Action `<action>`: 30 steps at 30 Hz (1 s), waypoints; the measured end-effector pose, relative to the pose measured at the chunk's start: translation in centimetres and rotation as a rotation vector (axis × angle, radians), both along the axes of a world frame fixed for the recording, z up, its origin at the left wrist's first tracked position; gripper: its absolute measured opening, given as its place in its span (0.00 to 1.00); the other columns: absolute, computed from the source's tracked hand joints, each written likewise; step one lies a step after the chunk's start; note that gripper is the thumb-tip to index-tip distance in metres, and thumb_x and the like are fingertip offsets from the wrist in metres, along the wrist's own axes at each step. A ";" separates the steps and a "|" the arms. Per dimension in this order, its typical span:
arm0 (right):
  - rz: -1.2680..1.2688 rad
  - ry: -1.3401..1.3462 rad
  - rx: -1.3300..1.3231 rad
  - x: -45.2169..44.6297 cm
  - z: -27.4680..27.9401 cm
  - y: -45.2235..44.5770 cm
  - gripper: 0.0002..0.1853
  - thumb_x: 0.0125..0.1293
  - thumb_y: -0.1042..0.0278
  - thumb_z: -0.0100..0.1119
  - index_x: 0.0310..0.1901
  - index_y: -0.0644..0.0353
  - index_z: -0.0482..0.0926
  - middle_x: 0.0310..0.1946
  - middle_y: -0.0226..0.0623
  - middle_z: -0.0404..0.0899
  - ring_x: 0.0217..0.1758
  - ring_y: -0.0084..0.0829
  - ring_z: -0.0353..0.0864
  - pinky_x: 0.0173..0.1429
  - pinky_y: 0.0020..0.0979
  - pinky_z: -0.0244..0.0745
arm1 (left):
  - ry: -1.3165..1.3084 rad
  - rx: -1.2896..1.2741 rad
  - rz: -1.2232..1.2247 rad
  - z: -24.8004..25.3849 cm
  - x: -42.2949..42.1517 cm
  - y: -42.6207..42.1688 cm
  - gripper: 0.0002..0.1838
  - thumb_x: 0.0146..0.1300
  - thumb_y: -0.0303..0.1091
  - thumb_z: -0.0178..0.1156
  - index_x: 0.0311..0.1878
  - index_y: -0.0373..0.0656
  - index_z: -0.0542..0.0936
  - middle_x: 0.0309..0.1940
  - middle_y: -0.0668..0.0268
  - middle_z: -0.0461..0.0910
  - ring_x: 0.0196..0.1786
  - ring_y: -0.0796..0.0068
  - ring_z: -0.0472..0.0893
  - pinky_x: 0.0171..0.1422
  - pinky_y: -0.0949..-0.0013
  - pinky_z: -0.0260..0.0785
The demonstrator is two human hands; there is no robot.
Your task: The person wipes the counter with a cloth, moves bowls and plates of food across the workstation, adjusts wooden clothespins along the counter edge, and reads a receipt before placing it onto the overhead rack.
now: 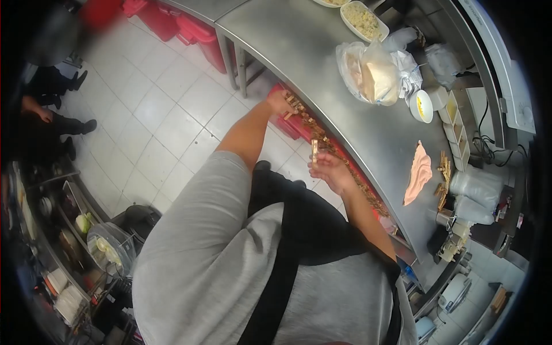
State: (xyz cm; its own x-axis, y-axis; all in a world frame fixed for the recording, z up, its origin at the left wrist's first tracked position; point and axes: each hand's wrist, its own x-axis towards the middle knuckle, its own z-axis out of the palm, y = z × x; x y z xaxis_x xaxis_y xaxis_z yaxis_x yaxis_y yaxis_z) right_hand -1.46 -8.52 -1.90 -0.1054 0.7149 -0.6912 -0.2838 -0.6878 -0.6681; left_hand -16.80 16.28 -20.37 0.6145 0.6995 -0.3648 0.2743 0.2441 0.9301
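My right fingers [322,164] pinch a pale wooden piece [314,152] near the red bin [292,129]. My left hand [280,102]: grip unclear, at heaped brown pieces [310,122]. Loosened pinch could drop mine onto tiles [178,115].

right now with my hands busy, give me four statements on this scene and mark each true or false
1. The bare right hand grips a slim tan stick-like piece. True.
2. The wrinkled pink cloth-like piece lies on the white tiled floor. False: it lies on the grey steel table.
3. The small round white bowl holds something yellow. True.
4. The bare left hand holds the white bowl. False: it is at the long strip of small brown pieces.
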 end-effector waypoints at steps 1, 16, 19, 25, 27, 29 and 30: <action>-0.006 0.000 -0.010 0.0 -0.4 0.7 0.14 0.61 0.75 0.60 0.48 0.65 0.73 0.40 0.38 0.79 0.40 0.30 0.79 0.47 0.31 0.77 | -0.024 -0.140 -0.040 3.0 -1.0 -0.5 0.30 0.42 0.22 0.73 0.53 0.37 0.74 0.43 0.66 0.81 0.47 0.73 0.78 0.57 0.71 0.67; -0.045 -0.029 -0.107 -3.0 -4.3 7.5 0.14 0.62 0.75 0.58 0.48 0.69 0.71 0.38 0.44 0.78 0.39 0.33 0.80 0.46 0.32 0.78 | -0.085 -0.142 0.018 4.1 -1.9 0.3 0.24 0.46 0.24 0.72 0.49 0.37 0.76 0.41 0.65 0.81 0.45 0.73 0.78 0.52 0.68 0.69; -0.142 0.031 -0.132 -4.5 -5.4 9.6 0.10 0.63 0.75 0.57 0.44 0.67 0.72 0.37 0.44 0.78 0.39 0.35 0.80 0.48 0.35 0.79 | -0.027 -0.116 0.086 5.8 -2.4 -0.5 0.24 0.44 0.25 0.73 0.47 0.37 0.77 0.40 0.65 0.81 0.44 0.73 0.78 0.52 0.70 0.69; -0.291 0.105 -0.098 -6.5 -7.9 11.3 0.09 0.63 0.76 0.57 0.44 0.66 0.72 0.36 0.40 0.78 0.39 0.35 0.79 0.49 0.35 0.78 | -0.057 -0.152 0.043 6.6 -3.8 -1.0 0.22 0.43 0.25 0.73 0.44 0.37 0.78 0.37 0.66 0.82 0.41 0.74 0.79 0.50 0.70 0.70; -0.320 0.157 -0.040 -6.8 -8.5 11.5 0.07 0.63 0.77 0.56 0.43 0.64 0.72 0.35 0.39 0.77 0.40 0.34 0.79 0.49 0.35 0.78 | -0.082 -0.173 0.033 6.5 -4.0 -1.0 0.22 0.43 0.24 0.73 0.44 0.37 0.78 0.37 0.66 0.81 0.41 0.74 0.79 0.50 0.70 0.70; -0.329 0.173 -0.029 -7.0 -9.0 11.6 0.10 0.63 0.75 0.57 0.45 0.64 0.72 0.37 0.39 0.77 0.41 0.35 0.79 0.50 0.36 0.78 | -0.090 -0.194 0.024 6.3 -4.1 -1.1 0.22 0.44 0.23 0.72 0.45 0.38 0.78 0.37 0.66 0.82 0.42 0.74 0.79 0.50 0.70 0.70; -0.324 0.165 -0.045 -6.9 -9.1 11.7 0.13 0.62 0.73 0.59 0.48 0.65 0.72 0.39 0.40 0.77 0.42 0.36 0.79 0.50 0.37 0.77 | -0.084 -0.204 0.019 6.1 -4.1 -1.2 0.22 0.44 0.22 0.72 0.45 0.38 0.78 0.38 0.66 0.82 0.42 0.74 0.79 0.50 0.70 0.70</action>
